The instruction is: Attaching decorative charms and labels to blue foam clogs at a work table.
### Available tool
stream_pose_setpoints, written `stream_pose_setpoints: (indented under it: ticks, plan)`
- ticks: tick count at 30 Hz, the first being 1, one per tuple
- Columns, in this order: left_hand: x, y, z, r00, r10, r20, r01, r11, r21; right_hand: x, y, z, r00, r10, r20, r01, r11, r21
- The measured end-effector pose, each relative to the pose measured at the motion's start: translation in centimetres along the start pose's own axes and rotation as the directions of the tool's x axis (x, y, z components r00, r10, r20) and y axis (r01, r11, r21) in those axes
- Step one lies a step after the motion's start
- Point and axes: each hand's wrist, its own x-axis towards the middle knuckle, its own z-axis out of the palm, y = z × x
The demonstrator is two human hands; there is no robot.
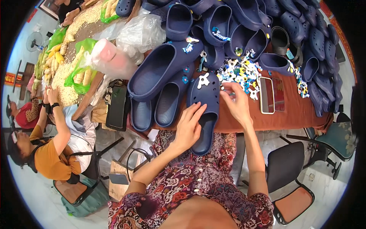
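A navy clog (204,95) lies at the table's front edge, its toe pointing away and its heel over my lap. One white charm (203,81) sits on its toe. My left hand (189,124) rests across the clog at the foot opening and grips it. Beside the toe's right side, my right hand (237,102) has thumb and fingertips pinched together; whatever is between them is too small to make out. A heap of white, yellow, blue and green shoe charms (239,74) lies just beyond that hand.
More navy clogs (152,72) are stacked left, with a large pile (320,42) at right. A phone (267,95) lies on the brown cloth (297,110). Left are clear plastic bags (139,32), a black wallet-like case (117,108), and a person (57,152) beside corn. Chairs (286,166) stand right.
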Motion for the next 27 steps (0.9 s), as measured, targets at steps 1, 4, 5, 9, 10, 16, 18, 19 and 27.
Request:
stream_pose_setpoints:
  ticks: [1, 4, 5, 9, 10, 16, 18, 19, 27]
  plan:
    - [0.0, 0.0, 0.1, 1.000, -0.009, -0.008, 0.009, 1.000, -0.004, 0.8, -0.6, 0.6, 0.996, -0.087, 0.020, 0.089, 0.992, -0.095]
    - [0.1, 0.1, 0.1, 0.999, -0.024, -0.022, 0.023, 1.000, -0.014, 3.0, -1.6, 2.6, 0.968, -0.232, 0.091, 0.247, 0.942, -0.228]
    - [0.2, 0.2, 0.1, 0.999, -0.025, -0.023, 0.024, 1.000, -0.019, 3.4, -1.6, 3.3, 0.953, -0.282, 0.112, 0.303, 0.908, -0.289]
    - [0.4, -0.3, -0.4, 1.000, -0.028, -0.008, 0.028, 0.999, -0.026, 4.5, -1.6, 5.1, 0.940, -0.307, 0.150, 0.342, 0.850, -0.400]
    - [0.4, -0.3, -0.7, 0.999, -0.043, -0.001, 0.043, 0.996, -0.080, 4.7, -1.5, 5.2, 0.945, -0.289, 0.152, 0.327, 0.847, -0.419]
    - [0.8, -0.5, -1.1, 0.999, -0.051, 0.002, 0.051, 0.992, -0.112, 4.3, 0.9, 3.0, 0.939, -0.342, 0.037, 0.334, 0.883, -0.328]
    - [0.6, -0.8, -0.7, 0.999, -0.035, -0.007, 0.034, 0.997, -0.071, 3.8, 1.4, 1.8, 0.978, -0.209, 0.002, 0.205, 0.956, -0.212]
    - [0.4, -1.1, -0.3, 0.999, -0.041, -0.032, 0.039, 0.998, -0.054, 3.7, 1.6, 1.3, 0.978, -0.208, -0.023, 0.196, 0.949, -0.246]
    - [-0.8, -1.2, 0.7, 0.985, -0.042, -0.166, 0.012, 0.984, -0.178, 3.5, 2.7, -1.4, 0.947, -0.309, -0.092, 0.223, 0.833, -0.506]
